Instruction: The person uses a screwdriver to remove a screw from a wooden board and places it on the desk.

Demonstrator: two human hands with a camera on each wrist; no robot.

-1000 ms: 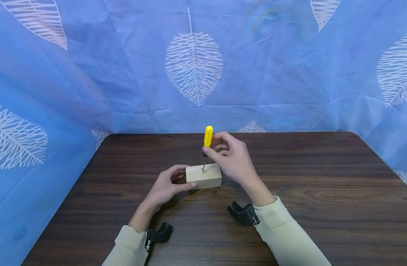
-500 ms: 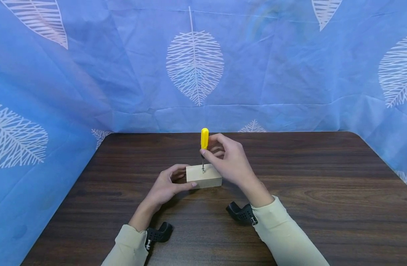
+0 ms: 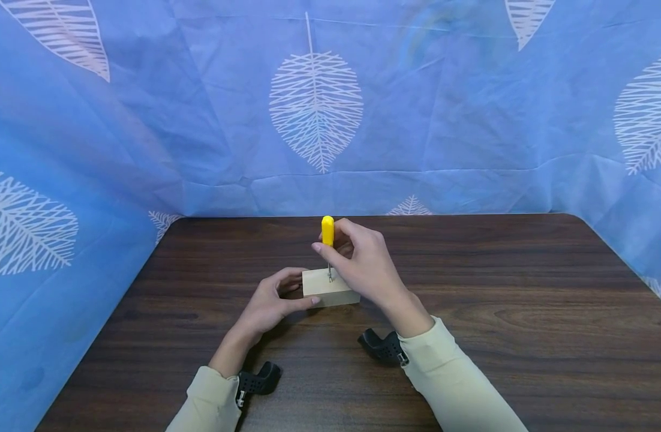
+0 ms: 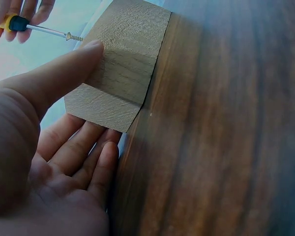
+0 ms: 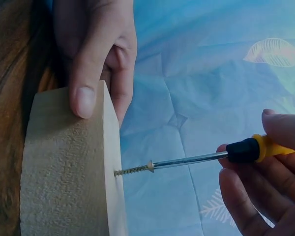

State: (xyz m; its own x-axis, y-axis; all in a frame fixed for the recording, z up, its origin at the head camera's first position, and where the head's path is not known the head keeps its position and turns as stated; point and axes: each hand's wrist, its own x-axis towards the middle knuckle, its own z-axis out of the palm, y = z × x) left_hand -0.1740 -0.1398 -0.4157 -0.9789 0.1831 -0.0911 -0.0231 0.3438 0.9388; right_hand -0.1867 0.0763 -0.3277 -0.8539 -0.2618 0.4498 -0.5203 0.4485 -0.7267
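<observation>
A pale wooden block (image 3: 330, 294) lies on the dark table, its left end gripped between the thumb and fingers of my left hand (image 3: 270, 303). From the block's top face stands a screw (image 5: 132, 170), most of its thread showing above the wood. My right hand (image 3: 365, 261) holds a screwdriver (image 3: 327, 231) by its yellow handle, upright over the block. In the right wrist view the metal shaft (image 5: 189, 160) meets the screw's head in line. The thumb of my left hand (image 4: 64, 81) presses the block's near side.
The dark wood-grain table (image 3: 498, 288) spreads around the block. A blue cloth (image 3: 212, 120) with white leaf prints hangs behind and at the sides. Black wrist mounts (image 3: 260, 378) project from both sleeves over the table.
The right hand and the screwdriver have shifted left and slightly down, and the screwdriver has gone from a slight rightward lean to upright. The left hand and block have stayed in place.
</observation>
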